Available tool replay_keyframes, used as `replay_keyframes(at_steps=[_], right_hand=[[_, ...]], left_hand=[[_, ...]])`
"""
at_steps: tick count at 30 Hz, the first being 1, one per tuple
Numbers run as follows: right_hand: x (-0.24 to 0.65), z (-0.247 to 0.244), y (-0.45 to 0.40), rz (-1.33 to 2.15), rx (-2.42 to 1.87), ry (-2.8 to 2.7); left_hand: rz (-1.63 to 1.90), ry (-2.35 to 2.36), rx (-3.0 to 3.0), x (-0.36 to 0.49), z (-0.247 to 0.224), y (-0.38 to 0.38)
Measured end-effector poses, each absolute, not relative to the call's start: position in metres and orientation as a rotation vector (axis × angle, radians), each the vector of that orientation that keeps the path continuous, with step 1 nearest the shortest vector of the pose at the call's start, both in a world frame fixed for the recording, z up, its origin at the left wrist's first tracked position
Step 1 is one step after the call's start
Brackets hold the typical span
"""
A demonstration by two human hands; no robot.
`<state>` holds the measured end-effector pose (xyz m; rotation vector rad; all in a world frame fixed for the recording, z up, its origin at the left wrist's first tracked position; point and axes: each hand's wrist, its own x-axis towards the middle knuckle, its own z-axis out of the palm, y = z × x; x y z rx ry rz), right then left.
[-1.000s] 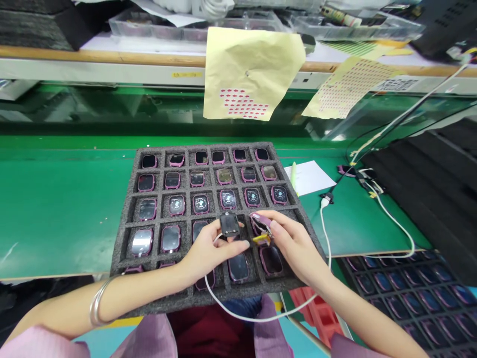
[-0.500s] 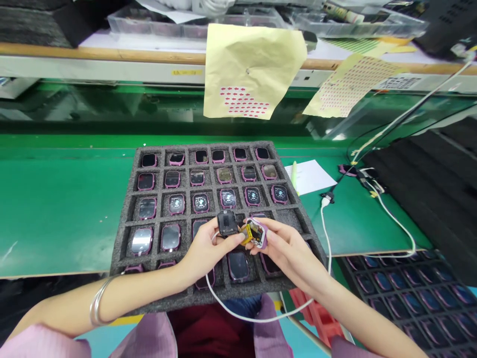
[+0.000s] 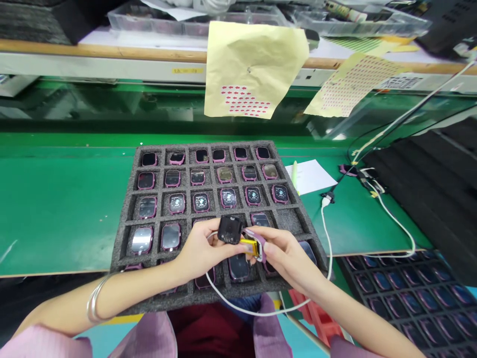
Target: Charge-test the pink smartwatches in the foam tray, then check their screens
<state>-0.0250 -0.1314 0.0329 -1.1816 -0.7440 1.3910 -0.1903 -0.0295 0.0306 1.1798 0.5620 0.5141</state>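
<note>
Green-topped workbench [image 3: 67, 209], shelf with wooden edge [image 3: 130, 52] above it, light blue floor [image 3: 122, 339] below

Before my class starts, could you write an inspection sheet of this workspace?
Surface: green tabletop, pale mark at left
Job's things: gray foam tray of purple-rimmed watches; purple case with yellow part protruding
Clutter: white paper and green pen beside the tray
Hands: left hand holds black module; right hand holds the purple case
Cables: white cable loops below the tray's near edge to a plug at right
Surroundings: shelf above, with clear boxes and hanging yellow sheets
</note>
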Motion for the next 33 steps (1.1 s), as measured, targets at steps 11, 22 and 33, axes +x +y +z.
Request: replay_keyframes(at_steps=[11, 22, 33], right_hand=[[-0.028, 0.034, -0.133, 1.447, -1.001, -0.939], [-0.033, 0.03, -0.141, 1.421, -0.986, -1.053], [-0.038, 0.028, -0.139, 1.42, -0.975, -0.757]], left_hand=[[0.318, 0.601, 1.198, -0.191, 0.024, -0.023], [0.075, 0.461, 1.038, -0.19, 0.017, -0.024], [0.198, 0.489, 1.043, -0.184, 0.023, -0.031]])
